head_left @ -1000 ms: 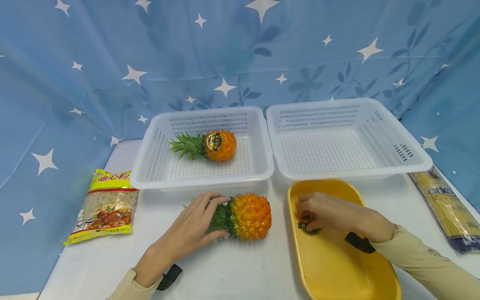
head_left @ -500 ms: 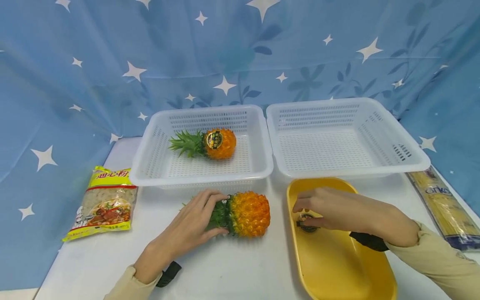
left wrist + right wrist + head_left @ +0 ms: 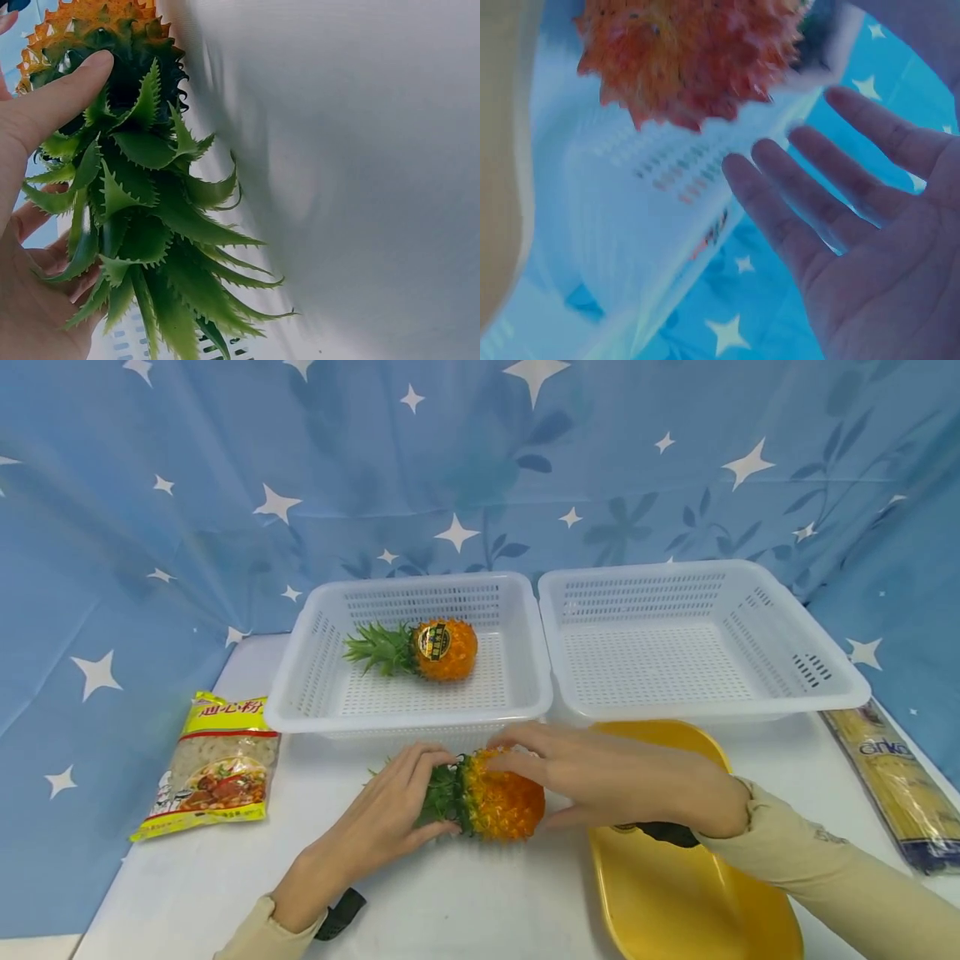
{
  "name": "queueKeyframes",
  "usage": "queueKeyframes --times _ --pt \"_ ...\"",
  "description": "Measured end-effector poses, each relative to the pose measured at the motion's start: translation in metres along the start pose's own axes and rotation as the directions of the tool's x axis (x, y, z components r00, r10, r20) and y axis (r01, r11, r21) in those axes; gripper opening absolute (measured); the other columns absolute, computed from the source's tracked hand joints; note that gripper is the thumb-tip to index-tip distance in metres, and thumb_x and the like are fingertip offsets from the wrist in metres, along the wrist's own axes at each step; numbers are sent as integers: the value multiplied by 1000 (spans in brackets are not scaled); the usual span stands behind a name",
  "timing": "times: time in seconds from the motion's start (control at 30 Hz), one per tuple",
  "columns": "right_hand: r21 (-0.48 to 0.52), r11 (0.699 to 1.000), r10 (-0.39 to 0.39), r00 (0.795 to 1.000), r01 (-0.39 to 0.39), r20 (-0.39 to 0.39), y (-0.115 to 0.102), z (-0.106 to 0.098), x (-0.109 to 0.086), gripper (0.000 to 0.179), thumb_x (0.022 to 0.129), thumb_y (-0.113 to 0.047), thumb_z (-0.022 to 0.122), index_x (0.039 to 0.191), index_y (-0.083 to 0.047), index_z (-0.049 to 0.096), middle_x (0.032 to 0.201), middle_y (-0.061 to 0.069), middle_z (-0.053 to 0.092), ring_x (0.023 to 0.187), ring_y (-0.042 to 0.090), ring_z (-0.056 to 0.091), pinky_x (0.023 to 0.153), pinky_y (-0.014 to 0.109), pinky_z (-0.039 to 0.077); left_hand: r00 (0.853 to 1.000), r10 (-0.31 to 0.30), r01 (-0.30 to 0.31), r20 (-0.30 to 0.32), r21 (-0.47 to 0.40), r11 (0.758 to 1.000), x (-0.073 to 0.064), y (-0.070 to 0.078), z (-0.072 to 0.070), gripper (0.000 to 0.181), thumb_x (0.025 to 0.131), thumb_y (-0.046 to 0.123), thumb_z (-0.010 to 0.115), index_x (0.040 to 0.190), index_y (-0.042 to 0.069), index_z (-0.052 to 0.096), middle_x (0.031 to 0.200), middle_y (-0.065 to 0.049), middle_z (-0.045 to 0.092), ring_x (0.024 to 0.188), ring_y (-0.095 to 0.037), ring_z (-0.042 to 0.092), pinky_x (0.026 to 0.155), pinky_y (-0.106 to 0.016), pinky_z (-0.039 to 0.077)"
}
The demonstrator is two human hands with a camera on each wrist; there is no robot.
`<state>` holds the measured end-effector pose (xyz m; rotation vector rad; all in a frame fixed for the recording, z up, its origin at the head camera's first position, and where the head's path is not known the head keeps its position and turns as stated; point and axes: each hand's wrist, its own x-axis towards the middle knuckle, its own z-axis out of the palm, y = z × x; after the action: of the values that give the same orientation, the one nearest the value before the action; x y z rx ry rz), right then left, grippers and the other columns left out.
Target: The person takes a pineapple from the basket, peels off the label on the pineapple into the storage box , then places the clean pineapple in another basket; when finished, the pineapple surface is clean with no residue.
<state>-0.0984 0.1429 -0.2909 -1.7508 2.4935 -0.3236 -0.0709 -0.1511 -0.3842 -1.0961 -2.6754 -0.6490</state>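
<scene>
A pineapple with an orange body and green crown lies on the white table before the baskets. My left hand grips it where crown meets body; in the left wrist view the thumb presses on the dark base of the leaves. Over the right end of the pineapple hovers my right hand, its fingers stretched out. A gap shows between those fingers and the spiky body in the right wrist view. A dark label in the yellow tub is mostly hidden under my right wrist.
Another pineapple with a round label lies in the left white basket. Beside it stands the right white basket. A bag of pasta lies at the left, a long noodle pack at the right edge.
My right hand has left the inside of the yellow tub and moved left to the pineapple's body, its fingers spreading. My left hand stays on the same pineapple.
</scene>
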Motion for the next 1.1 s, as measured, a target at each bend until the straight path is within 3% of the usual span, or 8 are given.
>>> queueKeyframes --times 0.2,0.53,0.87,1.1 --pt "-43 999 32 997 -29 67 1 11 16 98 82 -43 90 157 -4 39 159 19 40 140 34 50 107 44 52 1000 -20 20 10 1 1000 0 1 0 78 77 33 95 136 4 53 133 -10 55 115 -25 61 96 -43 54" --pt "-38 997 75 983 -69 169 7 28 32 107 86 -49 85 161 2 29 158 15 43 145 32 44 119 44 40 1000 -23 23 12 0 1000 2 1 0 79 77 33 95 136 2 52 132 -11 55 116 -25 60 99 -43 53" --pt "116 991 58 990 -74 131 10 30 31 90 86 -36 88 152 0 38 151 11 46 138 27 47 115 39 44 1000 -5 5 2 18 1000 3 2 -2 79 76 34 96 135 2 53 131 -10 56 115 -25 61 98 -42 54" --pt "78 995 57 991 -67 122 11 31 28 90 82 -37 91 148 -3 41 147 11 48 134 28 51 112 41 47 1000 4 -5 16 85 996 2 6 -5 79 80 44 91 137 4 55 133 -13 56 114 -29 61 96 -46 54"
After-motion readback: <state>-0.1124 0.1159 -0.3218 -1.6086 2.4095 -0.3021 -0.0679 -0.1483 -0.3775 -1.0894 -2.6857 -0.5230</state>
